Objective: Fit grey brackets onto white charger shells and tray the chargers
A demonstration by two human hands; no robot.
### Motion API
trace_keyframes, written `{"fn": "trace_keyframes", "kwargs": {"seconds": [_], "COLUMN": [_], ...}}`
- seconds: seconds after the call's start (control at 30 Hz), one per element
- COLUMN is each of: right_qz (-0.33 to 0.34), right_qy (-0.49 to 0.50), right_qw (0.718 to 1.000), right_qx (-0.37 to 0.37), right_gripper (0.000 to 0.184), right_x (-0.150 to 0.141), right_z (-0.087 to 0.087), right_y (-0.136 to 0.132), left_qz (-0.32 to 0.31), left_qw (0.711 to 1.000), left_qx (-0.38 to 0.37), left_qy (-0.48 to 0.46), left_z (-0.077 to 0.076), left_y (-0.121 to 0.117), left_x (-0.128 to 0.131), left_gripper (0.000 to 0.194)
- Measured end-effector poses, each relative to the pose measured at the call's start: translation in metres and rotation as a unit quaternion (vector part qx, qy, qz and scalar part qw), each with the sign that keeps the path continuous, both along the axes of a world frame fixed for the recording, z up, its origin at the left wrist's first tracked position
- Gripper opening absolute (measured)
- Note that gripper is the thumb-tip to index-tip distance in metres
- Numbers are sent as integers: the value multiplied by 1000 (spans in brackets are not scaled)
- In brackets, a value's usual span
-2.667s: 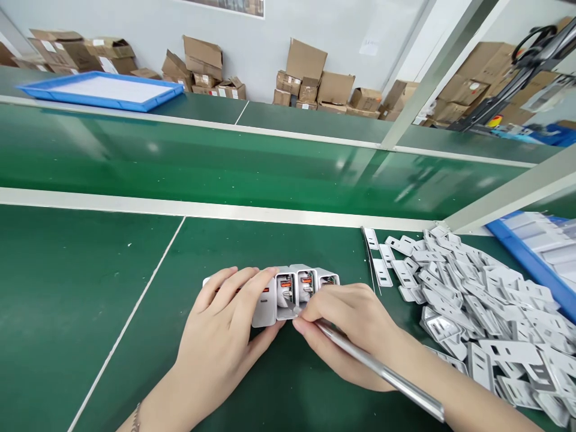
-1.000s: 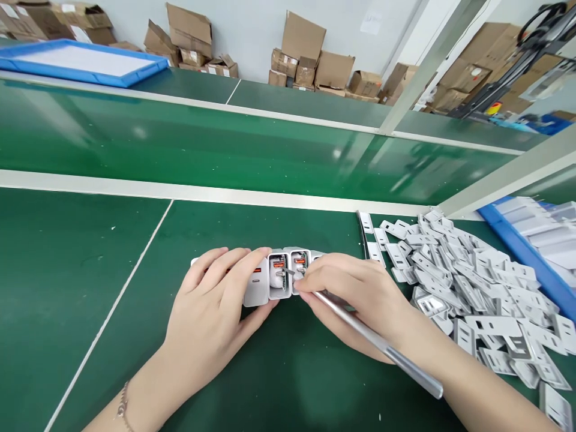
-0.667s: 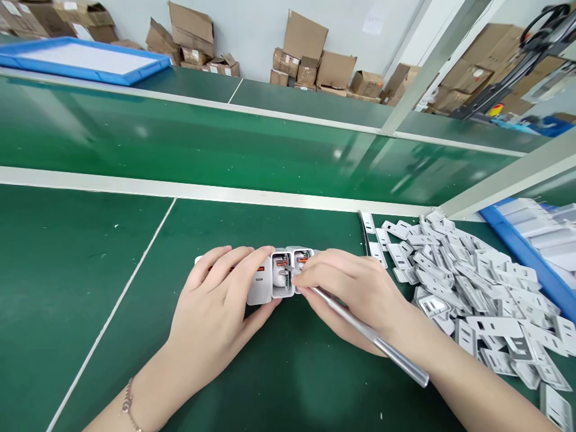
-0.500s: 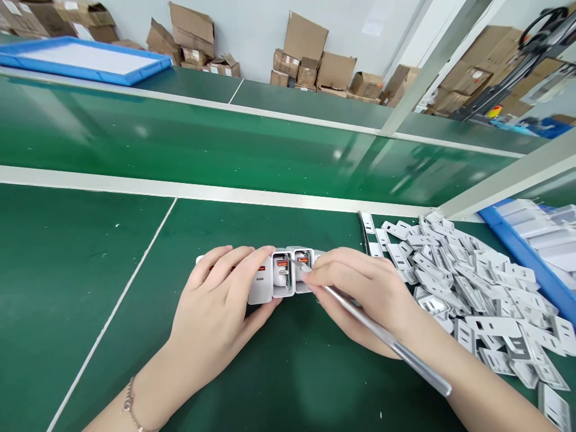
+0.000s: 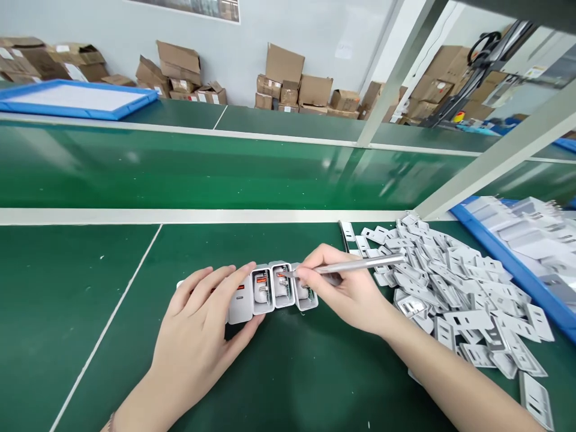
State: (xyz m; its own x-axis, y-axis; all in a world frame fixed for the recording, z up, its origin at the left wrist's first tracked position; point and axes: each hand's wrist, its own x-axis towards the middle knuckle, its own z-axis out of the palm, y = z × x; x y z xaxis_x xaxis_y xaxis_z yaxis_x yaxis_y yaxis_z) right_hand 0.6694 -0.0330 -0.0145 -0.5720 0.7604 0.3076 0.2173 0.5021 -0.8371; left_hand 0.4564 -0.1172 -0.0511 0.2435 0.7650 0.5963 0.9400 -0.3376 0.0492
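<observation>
My left hand [image 5: 198, 336] is wrapped over a row of white charger housings, gripping its left part. The covered charger [image 5: 240, 303] beside my fingertips has a front plate with port slots. To its right stand open housings, among them an open charger [image 5: 262, 294] and a middle open charger [image 5: 283, 291], showing orange ports and circuit boards. My right hand [image 5: 348, 297] pinches a slim silver pen-like metal tool [image 5: 364, 263]. The tool's thin tip is at the orange port of the middle open charger. The rightmost open charger [image 5: 306, 298] sits slightly angled, partly below my right hand.
A heap of white slotted front plates [image 5: 454, 282] lies to the right on the green table [image 5: 279, 384]. Beyond it is a blue-rimmed tray [image 5: 517, 270] of white housings. A pale post [image 5: 499, 153] slants above. Cardboard boxes [image 5: 288, 90] line the far wall.
The tool has swung from pointing down-right to nearly level, its tip still at an open charger. My right hand has turned, uncovering the rightmost charger. The view has tilted up.
</observation>
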Motion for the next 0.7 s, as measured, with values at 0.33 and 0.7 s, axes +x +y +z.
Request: {"fn": "trace_keyframes", "kwargs": {"seconds": [0.33,0.7], "right_qz": [43,-60], "right_qy": [93,-74], "right_qw": [989,973], "right_qx": [-109,211], "right_gripper": [19,12], "right_x": [4,42], "right_z": [-2,7], "right_y": [-2,-5], "left_qz": [1,3], "left_qw": [1000,1000], "left_qx": [-3,4], "left_qy": [2,1], "left_z": [-2,-3], "left_y": [1,0], "left_x": [-1,-2], "left_gripper": [46,44]}}
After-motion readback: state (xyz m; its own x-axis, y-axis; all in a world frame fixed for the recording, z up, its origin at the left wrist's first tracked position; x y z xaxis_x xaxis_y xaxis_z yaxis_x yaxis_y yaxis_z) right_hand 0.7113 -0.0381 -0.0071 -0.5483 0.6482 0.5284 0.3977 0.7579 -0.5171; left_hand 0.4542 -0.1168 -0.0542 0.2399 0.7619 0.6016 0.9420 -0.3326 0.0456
